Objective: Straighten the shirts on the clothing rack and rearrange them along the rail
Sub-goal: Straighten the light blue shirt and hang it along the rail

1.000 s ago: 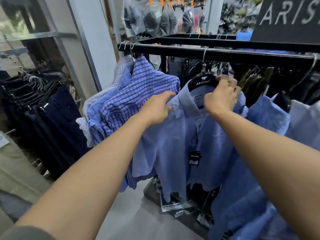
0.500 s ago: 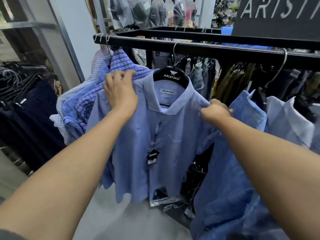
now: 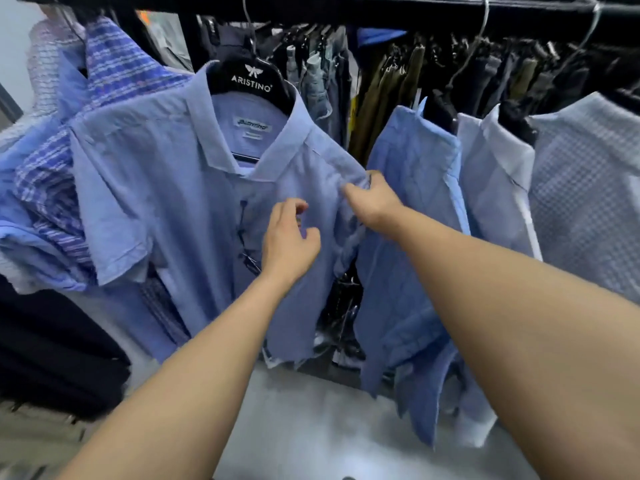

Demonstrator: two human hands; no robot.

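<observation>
A light blue short-sleeved shirt (image 3: 166, 188) hangs facing me on a black hanger (image 3: 251, 81) from the black rail (image 3: 381, 12). My right hand (image 3: 372, 202) pinches the cloth at the shirt's right shoulder. In front of the shirt's chest my left hand (image 3: 287, 240) hovers with fingers loosely curled, holding nothing. To the left hangs a blue checked shirt (image 3: 117, 64) with other shirts bunched behind it. On the right hang a blue shirt (image 3: 408, 209), a pale blue shirt (image 3: 491, 181) and a light patterned shirt (image 3: 585, 202).
Dark and olive trousers (image 3: 377, 91) hang on a rail behind the shirts. Dark garments (image 3: 52, 348) fill the lower left. The grey floor (image 3: 311, 427) shows below the shirts.
My left hand let go of the shirt's left shoulder and moved down to its chest. My right hand still grips the right shoulder. The camera moved closer to the rack.
</observation>
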